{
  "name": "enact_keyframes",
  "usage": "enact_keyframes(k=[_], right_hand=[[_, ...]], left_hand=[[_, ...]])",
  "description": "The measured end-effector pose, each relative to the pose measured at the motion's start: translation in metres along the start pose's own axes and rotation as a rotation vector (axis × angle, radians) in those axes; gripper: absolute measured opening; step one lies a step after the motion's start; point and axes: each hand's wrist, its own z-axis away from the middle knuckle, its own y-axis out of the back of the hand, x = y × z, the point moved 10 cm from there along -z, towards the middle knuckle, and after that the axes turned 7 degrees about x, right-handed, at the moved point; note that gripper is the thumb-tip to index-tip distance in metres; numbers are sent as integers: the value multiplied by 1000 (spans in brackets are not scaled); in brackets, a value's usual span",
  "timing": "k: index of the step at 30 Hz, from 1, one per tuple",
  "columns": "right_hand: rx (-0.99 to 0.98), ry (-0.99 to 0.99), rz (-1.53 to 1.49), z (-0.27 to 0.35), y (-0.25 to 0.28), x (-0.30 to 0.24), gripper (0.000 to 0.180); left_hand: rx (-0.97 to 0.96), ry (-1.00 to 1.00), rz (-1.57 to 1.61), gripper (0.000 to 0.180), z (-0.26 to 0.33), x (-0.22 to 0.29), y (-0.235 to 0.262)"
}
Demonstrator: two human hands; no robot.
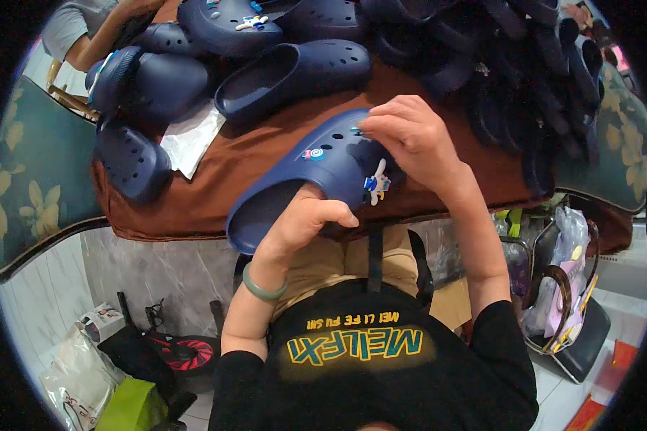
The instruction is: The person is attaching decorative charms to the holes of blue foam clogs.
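A navy blue clog (273, 192) is held over the table's near edge, its heel toward the lower left and its toe toward the upper right. My left hand (302, 223) grips it, with the fingers inside the foot opening, where they are hidden, and the thumb outside. On its vented upper sit a round swirl lollipop charm with a pink bow (313, 154) and a white figure charm with blue parts (377, 182). My right hand (415, 140) pinches a small blue-green charm (357, 131) against the holes near the toe; its shape is mostly covered.
More navy clogs (295, 75) lie on the brown tablecloth (194, 208), with a dark heap of them (510, 86) at the right. A white paper (193, 140) lies between clogs. Another person's arm (111, 39) shows at upper left. Bags (79, 373) stand on the floor.
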Motion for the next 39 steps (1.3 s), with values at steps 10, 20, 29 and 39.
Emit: enact_keyframes(k=[10,20,29,39], right_hand=[[-239,248,267,-4,-43,-33,14],[-508,312,229,-3,-67,-26,11],[-581,-39,-341,-7,-71,21,31],[-663,201,-126,-13,-82,-8,18]], left_hand=[[16,11,-48,67,-2,-9,6],[-13,7,-86,54,-8,-1,2],[32,18,-89,54,-4,-3,5],[38,51,-79,62,-6,-7,6]])
